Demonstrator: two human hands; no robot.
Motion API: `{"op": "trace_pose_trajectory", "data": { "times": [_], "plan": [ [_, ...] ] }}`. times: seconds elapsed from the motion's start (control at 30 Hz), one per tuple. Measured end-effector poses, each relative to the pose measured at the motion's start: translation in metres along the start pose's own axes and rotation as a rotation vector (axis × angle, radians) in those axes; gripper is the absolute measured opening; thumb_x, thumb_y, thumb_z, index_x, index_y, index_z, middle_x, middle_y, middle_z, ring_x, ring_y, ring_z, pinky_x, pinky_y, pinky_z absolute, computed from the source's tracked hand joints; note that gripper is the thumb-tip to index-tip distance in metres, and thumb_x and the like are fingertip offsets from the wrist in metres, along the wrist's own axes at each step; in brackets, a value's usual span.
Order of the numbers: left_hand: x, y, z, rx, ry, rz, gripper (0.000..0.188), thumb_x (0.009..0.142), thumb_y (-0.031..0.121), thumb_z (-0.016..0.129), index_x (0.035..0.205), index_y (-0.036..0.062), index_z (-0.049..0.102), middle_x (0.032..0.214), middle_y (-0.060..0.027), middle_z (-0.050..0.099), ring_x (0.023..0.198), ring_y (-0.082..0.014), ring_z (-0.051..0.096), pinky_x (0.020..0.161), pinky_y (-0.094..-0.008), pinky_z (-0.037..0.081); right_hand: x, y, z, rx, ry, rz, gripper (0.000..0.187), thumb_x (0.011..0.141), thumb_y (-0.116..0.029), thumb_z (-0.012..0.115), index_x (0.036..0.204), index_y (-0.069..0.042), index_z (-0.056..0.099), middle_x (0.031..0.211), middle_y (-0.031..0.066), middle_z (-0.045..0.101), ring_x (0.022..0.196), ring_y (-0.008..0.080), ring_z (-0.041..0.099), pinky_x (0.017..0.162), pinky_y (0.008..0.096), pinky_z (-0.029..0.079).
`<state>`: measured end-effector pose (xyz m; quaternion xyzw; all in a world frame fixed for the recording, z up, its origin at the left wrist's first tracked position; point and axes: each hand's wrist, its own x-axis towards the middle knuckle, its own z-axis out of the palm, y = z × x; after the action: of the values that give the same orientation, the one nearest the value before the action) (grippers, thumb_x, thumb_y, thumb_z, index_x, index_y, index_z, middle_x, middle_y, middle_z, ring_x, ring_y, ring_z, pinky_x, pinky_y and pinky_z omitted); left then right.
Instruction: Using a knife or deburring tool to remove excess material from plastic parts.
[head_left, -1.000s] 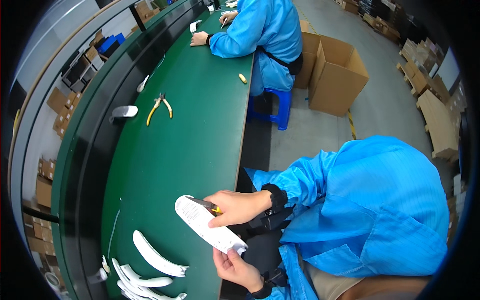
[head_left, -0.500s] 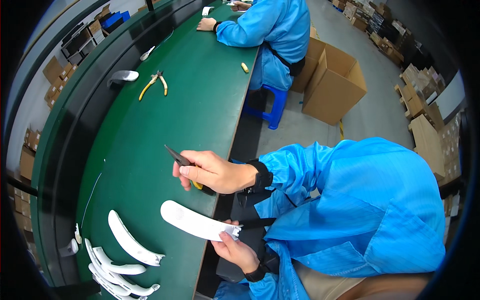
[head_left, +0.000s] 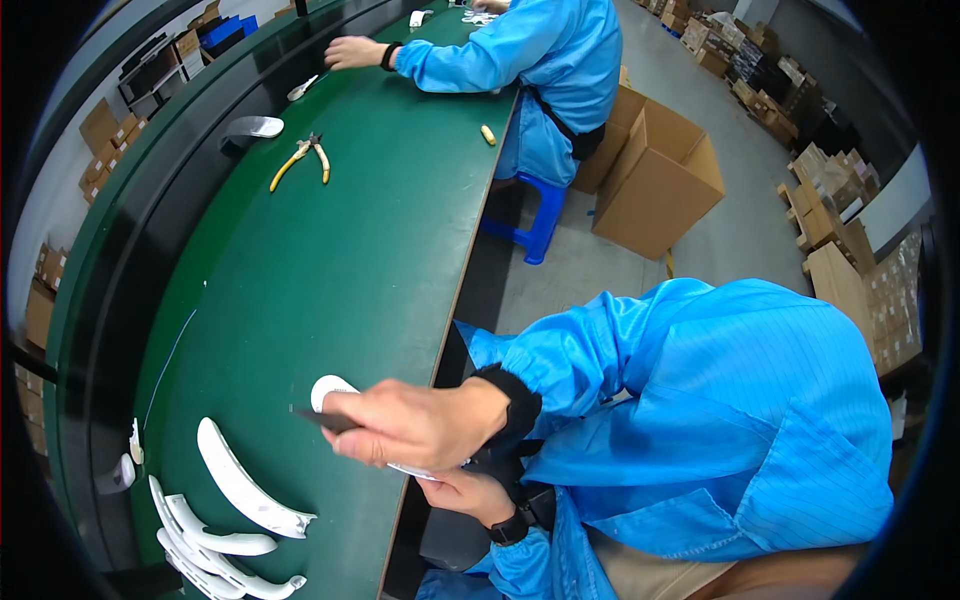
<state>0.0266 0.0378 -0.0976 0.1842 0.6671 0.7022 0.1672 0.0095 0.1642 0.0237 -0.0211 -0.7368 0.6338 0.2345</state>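
My right hand (head_left: 415,425) is closed around long-nose pliers, whose dark jaws (head_left: 335,421) point left and are blurred by motion. Beneath it, my left hand (head_left: 475,495) grips the near end of a curved white plastic piece (head_left: 328,388). The right hand covers most of that piece; its rounded far end and a bit of its lower edge show. Whether the pliers touch it I cannot tell. Left of my hands, a similar curved white piece (head_left: 245,485) lies on the green table (head_left: 310,280). Several more white curved parts (head_left: 210,545) overlap in a pile near the lower edge.
Yellow-handled cutters (head_left: 300,162) lie open farther up the table, and a small yellow piece (head_left: 488,135) is near its edge. A thin cord (head_left: 170,360) runs along the left. A co-worker's hand (head_left: 355,53) reaches across the far end. Cardboard box (head_left: 655,185) and blue stool (head_left: 540,225) stand beyond.
My right hand has come down with the pliers, from above the white piece to over it, hiding its middle. The co-worker's arm has reached farther left across the table.
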Motion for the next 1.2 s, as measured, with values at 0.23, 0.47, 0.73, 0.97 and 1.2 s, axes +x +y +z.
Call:
{"op": "trace_pose_trajectory", "data": {
  "times": [0.23, 0.47, 0.73, 0.97, 1.2],
  "plan": [
    [-0.004, -0.009, -0.001, -0.185, -0.006, -0.111, 0.04, 0.103, 0.024, 0.041, 0.116, -0.0133, 0.048, 0.11, -0.0212, 0.059, 0.097, -0.0227, 0.059, 0.087, -0.0346, 0.048, -0.008, 0.021, 0.018, -0.163, -0.024, -0.018, 0.022, 0.102, -0.022, 0.046, 0.101, 0.0, 0.044, 0.07, 0.013, 0.049, 0.058, 0.0282, 0.05, 0.054, 0.0377, 0.041],
    [-0.001, 0.0, -0.001, -0.229, -0.027, -0.118, 0.039, 0.103, 0.022, 0.041, 0.116, -0.0132, 0.049, 0.109, -0.0203, 0.059, 0.099, -0.022, 0.058, 0.087, -0.0347, 0.048, -0.002, 0.015, 0.02, -0.155, -0.083, -0.033, 0.023, 0.101, -0.021, 0.047, 0.095, 0.001, 0.043, 0.066, 0.0145, 0.047, 0.058, 0.03, 0.048, 0.056, 0.0404, 0.04],
    [0.002, 0.003, -0.006, -0.144, -0.072, -0.091, 0.047, 0.104, 0.03, 0.041, 0.116, -0.0142, 0.05, 0.108, -0.0199, 0.06, 0.099, -0.0228, 0.058, 0.087, -0.0357, 0.048, 0.001, 0.026, 0.026, -0.238, -0.097, -0.138, 0.023, 0.1, -0.021, 0.049, 0.095, 0.002, 0.044, 0.06, 0.0156, 0.048, 0.054, 0.0332, 0.05, 0.053, 0.0408, 0.04],
    [0.002, -0.003, -0.009, -0.214, -0.106, -0.135, 0.049, 0.105, 0.032, 0.04, 0.119, -0.0139, 0.049, 0.112, -0.0197, 0.059, 0.103, -0.0231, 0.058, 0.091, -0.0351, 0.046, 0.005, 0.035, 0.03, -0.248, -0.011, -0.064, 0.025, 0.101, -0.021, 0.047, 0.092, 0.001, 0.04, 0.059, 0.0155, 0.046, 0.053, 0.0334, 0.047, 0.051, 0.041, 0.038],
    [-0.001, 0.008, -0.01, -0.216, -0.104, -0.036, 0.041, 0.103, 0.022, 0.043, 0.121, -0.0138, 0.047, 0.113, -0.0193, 0.059, 0.104, -0.0237, 0.057, 0.091, -0.035, 0.045, 0.007, 0.029, 0.036, -0.316, 0.021, -0.034, 0.024, 0.1, -0.02, 0.048, 0.092, 0.001, 0.039, 0.059, 0.0163, 0.046, 0.052, 0.035, 0.047, 0.051, 0.0432, 0.037]
  ]
}}
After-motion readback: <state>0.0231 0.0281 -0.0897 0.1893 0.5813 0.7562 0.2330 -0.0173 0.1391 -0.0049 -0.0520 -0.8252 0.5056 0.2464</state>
